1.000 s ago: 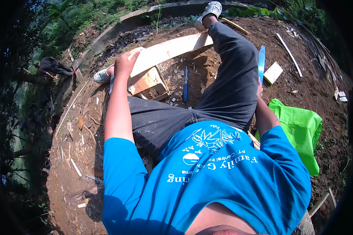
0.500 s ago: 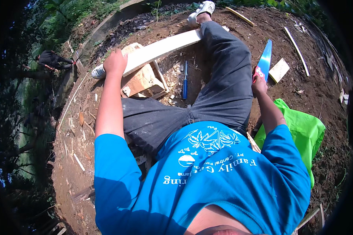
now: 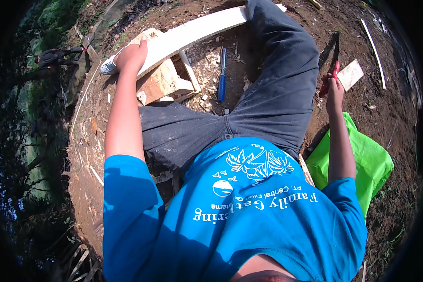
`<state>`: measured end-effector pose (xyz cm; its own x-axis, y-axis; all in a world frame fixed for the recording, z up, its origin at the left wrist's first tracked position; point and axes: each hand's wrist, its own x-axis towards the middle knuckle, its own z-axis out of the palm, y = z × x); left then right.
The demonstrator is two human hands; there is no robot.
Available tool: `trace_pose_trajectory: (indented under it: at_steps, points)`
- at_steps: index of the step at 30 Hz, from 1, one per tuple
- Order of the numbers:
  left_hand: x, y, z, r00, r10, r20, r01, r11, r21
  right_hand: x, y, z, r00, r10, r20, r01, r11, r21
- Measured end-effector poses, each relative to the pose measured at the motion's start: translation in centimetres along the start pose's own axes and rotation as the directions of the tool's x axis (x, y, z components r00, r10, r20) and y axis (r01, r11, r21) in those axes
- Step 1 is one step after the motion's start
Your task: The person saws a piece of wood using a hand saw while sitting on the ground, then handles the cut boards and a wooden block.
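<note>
Swung out from the right leg (image 3: 286, 70) since the earlier frame, the right hand (image 3: 334, 90) now has the saw (image 3: 336, 68) farther over the ground's (image 3: 385, 113) right side, beside a small wood offcut (image 3: 350, 75). That hand is closed around the red handle, the blade pointing away and seen nearly edge-on. Clamped on the left end of the pale board (image 3: 192, 34) is the left hand (image 3: 129, 58); its fingers' undersides are hidden. The board crosses above a wood block (image 3: 164, 80) and reaches the right leg. Between the legs lies a blue-handled chisel (image 3: 222, 80) among wood chips (image 3: 206, 68). A green bag (image 3: 366, 157) lies near the right forearm.
</note>
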<state>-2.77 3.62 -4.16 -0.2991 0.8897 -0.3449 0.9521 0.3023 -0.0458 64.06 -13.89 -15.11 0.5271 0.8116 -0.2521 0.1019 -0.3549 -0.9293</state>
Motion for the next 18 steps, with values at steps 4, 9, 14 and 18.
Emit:
trace_pose_trajectory:
  at_steps: [4, 9, 14, 18]
  points:
    - [-0.3, -0.7, 0.1, 1.0, 0.02, -0.012, -0.021, 0.994, -0.107, -3.1, -11.1, 2.5, 0.993, -0.003, -0.118, 0.062, 0.866, 0.496]
    - [0.2, -2.0, 1.4, 0.995, 0.069, -0.077, -0.084, 0.975, -0.204, -7.3, -17.9, 7.6, 0.97, -0.244, 0.017, 0.191, 0.799, 0.571]
    - [0.0, -2.0, 1.2, 0.989, 0.104, -0.103, -0.129, 0.952, -0.279, -14.0, -19.7, 18.8, 0.9, -0.147, 0.411, -0.083, 0.866, 0.492]
    - [0.0, -2.0, 1.5, 0.979, 0.1, -0.179, -0.152, 0.94, -0.305, -16.9, -16.1, 26.0, 0.852, -0.19, 0.488, 0.005, 0.934, 0.356]
